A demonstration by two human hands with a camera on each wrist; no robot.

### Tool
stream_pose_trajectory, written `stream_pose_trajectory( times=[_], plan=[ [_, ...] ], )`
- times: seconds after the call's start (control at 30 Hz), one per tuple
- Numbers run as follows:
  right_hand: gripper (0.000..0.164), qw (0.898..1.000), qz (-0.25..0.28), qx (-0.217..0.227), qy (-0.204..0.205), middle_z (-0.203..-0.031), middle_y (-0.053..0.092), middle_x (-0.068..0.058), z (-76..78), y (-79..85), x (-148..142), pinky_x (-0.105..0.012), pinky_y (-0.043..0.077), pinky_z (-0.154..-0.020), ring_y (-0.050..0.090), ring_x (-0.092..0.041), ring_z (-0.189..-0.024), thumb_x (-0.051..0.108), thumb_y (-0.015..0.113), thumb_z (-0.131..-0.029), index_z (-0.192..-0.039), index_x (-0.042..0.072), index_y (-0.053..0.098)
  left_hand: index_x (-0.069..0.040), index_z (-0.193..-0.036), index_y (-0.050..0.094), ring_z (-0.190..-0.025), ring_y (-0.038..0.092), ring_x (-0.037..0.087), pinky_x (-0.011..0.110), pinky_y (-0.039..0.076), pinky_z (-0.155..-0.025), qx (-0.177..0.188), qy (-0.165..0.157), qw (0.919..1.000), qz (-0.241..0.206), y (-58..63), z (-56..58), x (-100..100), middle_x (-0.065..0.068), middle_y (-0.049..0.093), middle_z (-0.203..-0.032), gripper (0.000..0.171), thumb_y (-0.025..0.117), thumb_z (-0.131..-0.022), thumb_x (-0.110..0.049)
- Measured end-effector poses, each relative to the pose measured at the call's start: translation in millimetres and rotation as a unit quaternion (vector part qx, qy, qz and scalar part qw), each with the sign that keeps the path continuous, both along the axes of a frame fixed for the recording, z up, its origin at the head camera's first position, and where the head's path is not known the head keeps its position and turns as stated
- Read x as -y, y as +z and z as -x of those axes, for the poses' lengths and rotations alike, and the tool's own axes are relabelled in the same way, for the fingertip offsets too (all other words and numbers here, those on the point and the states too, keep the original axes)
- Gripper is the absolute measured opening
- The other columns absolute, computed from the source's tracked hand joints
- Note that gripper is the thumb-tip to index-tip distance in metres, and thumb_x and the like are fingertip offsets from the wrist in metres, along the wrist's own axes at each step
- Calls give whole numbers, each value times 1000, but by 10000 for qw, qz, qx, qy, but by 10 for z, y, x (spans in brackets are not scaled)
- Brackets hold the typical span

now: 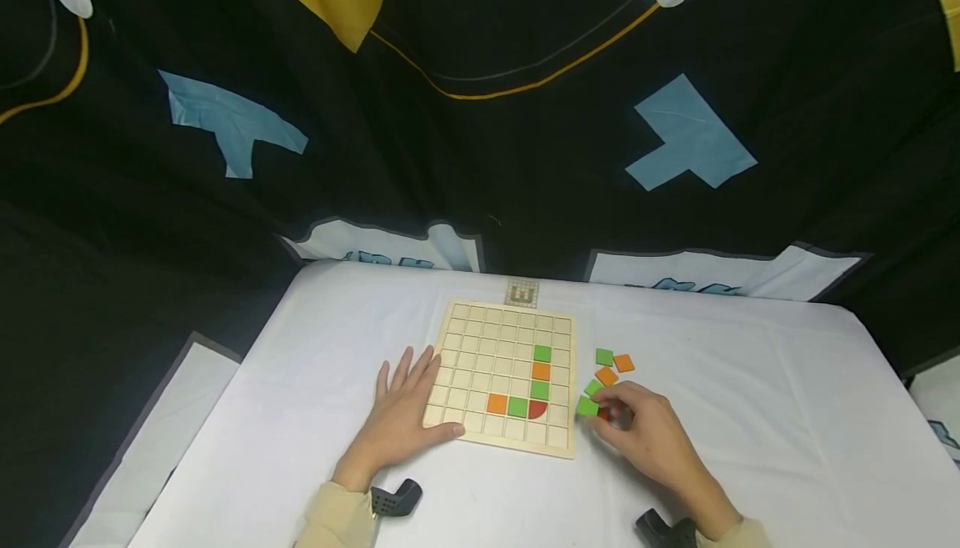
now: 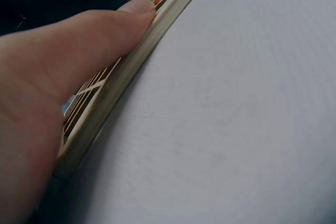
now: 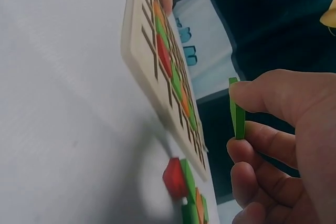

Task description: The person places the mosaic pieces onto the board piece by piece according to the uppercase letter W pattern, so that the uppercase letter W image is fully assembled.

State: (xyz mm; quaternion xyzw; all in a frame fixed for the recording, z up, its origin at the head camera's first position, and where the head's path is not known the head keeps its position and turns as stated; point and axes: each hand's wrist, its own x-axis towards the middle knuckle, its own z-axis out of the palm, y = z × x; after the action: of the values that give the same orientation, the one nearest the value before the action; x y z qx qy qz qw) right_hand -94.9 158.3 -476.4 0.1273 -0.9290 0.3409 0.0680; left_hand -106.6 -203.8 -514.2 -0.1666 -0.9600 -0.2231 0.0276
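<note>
A wooden grid board (image 1: pixel 480 339) lies on the white table. My left hand (image 1: pixel 405 414) rests on its lower left corner with fingers spread; the thumb (image 2: pixel 115 30) lies over the rim in the left wrist view. Between thumb and fingertips, my right hand (image 1: pixel 648 431) pinches a green square tile (image 3: pixel 239 111), held above the table just right of the board. In the grid, a red quarter-round tile (image 1: pixel 537 409) sits at the corner of an L of green and orange squares. A red piece (image 3: pixel 174 178) lies below the right hand, partly hidden in the head view.
Loose green tiles (image 1: pixel 604 357) and orange tiles (image 1: pixel 624 363) lie right of the board. A small patterned square (image 1: pixel 522 292) touches the table behind the board's far edge. Black cloth (image 1: pixel 480 173) with blue and yellow shapes hangs behind the table.
</note>
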Motion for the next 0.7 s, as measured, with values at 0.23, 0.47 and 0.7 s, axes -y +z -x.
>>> stream_pose_trajectory(
  times=[0.23, 0.47, 0.7],
  plan=[
    [22, 10000, 67, 15, 58, -72, 57, 8, 69, 59, 127, -23, 39, -57, 51, -13, -65, 21, 88, -76, -92, 19, 75, -3, -158, 27, -153, 6, 40, 65, -4, -117, 90, 5, 9999, 48, 4, 5, -5, 14, 18, -166, 112, 64, -80, -74],
    [23, 9992, 275, 82, 263, -76, 61, 4, 128, 65, 245, -23, 45, -60, 55, -11, -65, 19, 88, -77, -95, 16, 75, -1, -157, 29, -152, 8, 42, 67, -3, -116, 15, -4, 10000, 14, 1, 4, -5, 16, 20, -166, 112, 66, -79, -73],
    [22, 9986, 256, -74, 462, -81, 66, 7, 195, 75, 384, -25, 44, -64, 54, -10, -72, 23, 86, -78, -96, 17, 76, -1, -157, 29, -152, 8, 42, 66, -3, -116, 19, -4, 10000, 31, 8, 3, -6, 16, 20, -166, 112, 65, -79, -73]
  ],
)
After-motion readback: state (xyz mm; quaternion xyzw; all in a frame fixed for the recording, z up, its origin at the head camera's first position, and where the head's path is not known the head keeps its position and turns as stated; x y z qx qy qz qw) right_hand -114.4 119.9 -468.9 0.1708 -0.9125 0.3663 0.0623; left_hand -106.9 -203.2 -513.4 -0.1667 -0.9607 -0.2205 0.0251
